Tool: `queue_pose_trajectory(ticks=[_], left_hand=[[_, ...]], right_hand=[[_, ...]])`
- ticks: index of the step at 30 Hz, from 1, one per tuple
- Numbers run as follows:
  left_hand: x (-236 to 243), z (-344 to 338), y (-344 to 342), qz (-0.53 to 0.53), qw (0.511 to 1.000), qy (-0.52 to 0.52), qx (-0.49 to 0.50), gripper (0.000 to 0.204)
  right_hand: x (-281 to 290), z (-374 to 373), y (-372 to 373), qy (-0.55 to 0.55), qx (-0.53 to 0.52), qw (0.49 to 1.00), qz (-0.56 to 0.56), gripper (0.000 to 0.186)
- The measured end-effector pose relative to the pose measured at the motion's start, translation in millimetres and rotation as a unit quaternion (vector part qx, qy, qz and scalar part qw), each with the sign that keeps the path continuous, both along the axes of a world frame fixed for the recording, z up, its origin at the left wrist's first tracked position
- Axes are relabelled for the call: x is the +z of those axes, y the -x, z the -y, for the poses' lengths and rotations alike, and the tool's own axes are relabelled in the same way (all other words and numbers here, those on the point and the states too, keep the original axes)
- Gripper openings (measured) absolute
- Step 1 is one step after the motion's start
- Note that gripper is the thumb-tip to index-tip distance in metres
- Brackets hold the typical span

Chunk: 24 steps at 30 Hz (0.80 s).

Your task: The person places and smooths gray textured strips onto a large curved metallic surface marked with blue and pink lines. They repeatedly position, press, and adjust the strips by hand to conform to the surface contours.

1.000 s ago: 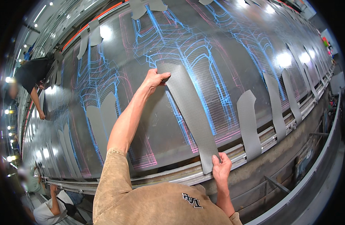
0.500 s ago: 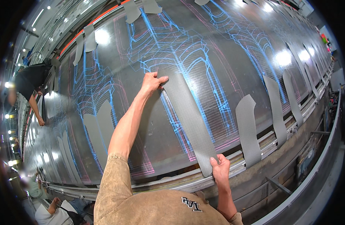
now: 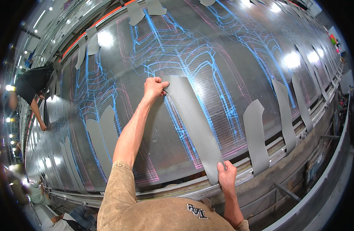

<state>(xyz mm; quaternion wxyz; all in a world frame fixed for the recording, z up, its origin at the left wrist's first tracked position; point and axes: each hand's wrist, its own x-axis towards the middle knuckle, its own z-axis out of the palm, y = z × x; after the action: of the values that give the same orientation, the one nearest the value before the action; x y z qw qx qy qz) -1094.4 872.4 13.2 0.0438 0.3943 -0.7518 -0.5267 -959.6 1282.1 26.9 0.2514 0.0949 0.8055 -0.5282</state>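
Observation:
A long grey cut fabric panel (image 3: 195, 123) with a fine grid texture is stretched between my two hands. My left hand (image 3: 155, 87) pinches its far left corner over the table. At the near end my right hand (image 3: 227, 175) grips the panel's right corner, thumb on top, beside the table's metal edge rail. Beneath it lies the dark table surface (image 3: 154, 123), marked with blue and pink pattern outlines. The panel covers part of one long outlined shape, and its near end reaches across the rail.
Another grey panel (image 3: 255, 134) hangs over the near rail to the right, with several more beyond. Two grey panels (image 3: 102, 140) lie to the left. Smaller pieces (image 3: 135, 13) rest at the far edge. A person in black (image 3: 32, 84) leans over the table at the far left.
My left hand has come slightly nearer and left with the panel's far corner, and the panel's far end looks flatter. The right hand keeps its grip at the near end.

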Motion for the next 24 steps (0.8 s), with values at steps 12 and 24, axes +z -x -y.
queue_pose_trajectory(ticks=[12,24], left_hand=[[-23.8,9.0,0.2,-0.05,0.997,-0.041,0.031,0.02],[-23.9,8.1,1.5,-0.04,0.998,-0.029,0.042,0.035]], right_hand=[[-17.8,-4.0,-1.8,-0.043,0.023,0.998,-0.039,0.025],[-6.4,-1.5,4.3,-0.057,0.024,0.998,-0.021,0.026]])
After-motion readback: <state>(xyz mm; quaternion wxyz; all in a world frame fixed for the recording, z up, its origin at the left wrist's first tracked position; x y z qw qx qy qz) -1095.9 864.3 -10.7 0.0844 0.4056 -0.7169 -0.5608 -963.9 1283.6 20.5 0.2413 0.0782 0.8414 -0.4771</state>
